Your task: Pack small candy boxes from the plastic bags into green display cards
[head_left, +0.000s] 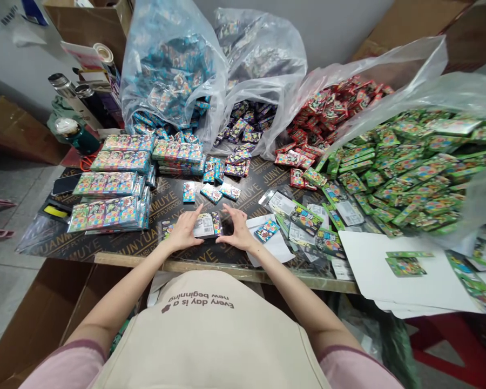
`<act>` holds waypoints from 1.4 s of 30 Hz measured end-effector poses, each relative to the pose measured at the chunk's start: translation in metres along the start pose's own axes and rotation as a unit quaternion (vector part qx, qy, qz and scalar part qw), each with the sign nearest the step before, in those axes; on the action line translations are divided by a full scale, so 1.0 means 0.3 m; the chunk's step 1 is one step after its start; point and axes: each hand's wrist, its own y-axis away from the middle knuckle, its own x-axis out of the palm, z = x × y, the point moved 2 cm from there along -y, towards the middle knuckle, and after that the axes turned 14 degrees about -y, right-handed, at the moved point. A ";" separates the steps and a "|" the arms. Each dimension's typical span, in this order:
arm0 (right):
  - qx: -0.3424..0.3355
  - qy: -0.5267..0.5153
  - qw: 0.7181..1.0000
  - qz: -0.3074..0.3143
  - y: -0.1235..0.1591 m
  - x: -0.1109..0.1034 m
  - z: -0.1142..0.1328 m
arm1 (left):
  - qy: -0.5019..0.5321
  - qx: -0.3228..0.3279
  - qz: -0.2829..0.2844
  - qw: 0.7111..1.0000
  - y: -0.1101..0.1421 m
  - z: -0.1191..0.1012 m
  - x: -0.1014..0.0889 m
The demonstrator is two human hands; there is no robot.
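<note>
A flat, clear-wrapped packet [207, 225] with a white barcode label lies on the dark table in front of me. My left hand [183, 232] is over its left end, thumb along the near edge and forefinger reaching past the far edge. At the right end is my right hand [237, 231], its thumb and forefinger spread in a C; the thumb is close to the near corner, and I cannot tell if it touches. Just beyond lie small blue boxes, one upright-set [189, 192] and two slanted [211, 193]. Another blue box [266, 230] rests on white paper beside my right wrist.
Stacked wrapped packs [109, 213] stand at left, near a phone [66, 184] and a drink cup [79, 135]. Clear bags of blue [166, 81], purple [243, 121], red [336, 108] and green boxes [417, 162] line the back. Printed sleeves [308, 221] and white card [368, 270] lie right.
</note>
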 end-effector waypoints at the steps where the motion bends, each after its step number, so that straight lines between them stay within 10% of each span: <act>1: 0.002 -0.012 1.000 0.002 -0.004 0.001 0.006 | 0.004 -0.005 0.002 1.000 0.000 0.000 0.000; 4: -0.012 -0.014 1.000 0.010 -0.056 -0.040 -0.010 | 0.008 -0.006 0.012 1.000 0.000 -0.004 0.003; 9: 0.098 0.137 0.959 -0.228 -0.274 -0.297 -0.203 | -0.009 -0.007 0.033 0.999 0.004 -0.008 0.020; 14: 0.161 0.134 0.972 -0.111 -0.476 -0.451 -0.355 | -0.016 -0.016 0.031 0.999 0.003 -0.012 0.035; 23: 0.130 0.176 0.963 -0.159 -0.312 -0.413 -0.384 | -0.029 -0.016 0.045 0.998 0.003 -0.006 0.034; 29: 0.034 0.057 0.975 -0.211 -0.114 -0.437 -0.211 | -0.090 0.017 0.067 0.994 -0.035 -0.048 0.029; 35: -0.033 0.017 0.992 -0.118 -0.011 -0.292 0.015 | -0.037 0.010 0.045 0.998 -0.057 -0.093 -0.019; 42: -0.052 0.095 0.994 0.016 0.031 -0.157 0.097 | 0.002 0.038 0.020 0.999 -0.038 -0.100 -0.052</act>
